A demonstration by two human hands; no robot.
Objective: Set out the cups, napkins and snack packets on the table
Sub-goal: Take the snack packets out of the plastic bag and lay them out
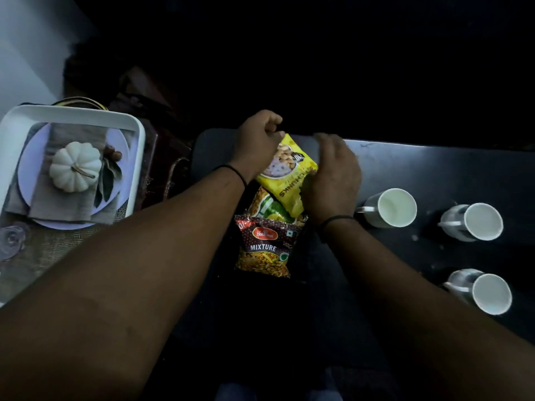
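A yellow snack packet (286, 172) is held over the dark table (434, 169). My left hand (257, 143) pinches its far top corner and my right hand (333, 180) grips its right edge. Under it lies a green and orange packet (267, 208), partly hidden. In front of that lies a brown packet (265, 247) marked MIXTURE. Three white cups stand on the table at the right: one near my right wrist (392, 208), one further right (476, 222), one nearer me (483, 293). No napkins for the table are visible.
At the left, a white tray (139, 134) holds a pale plate (26, 169), a grey cloth and a small white pumpkin (75, 166). A clear glass (11, 240) lies on burlap below the tray. The background is dark.
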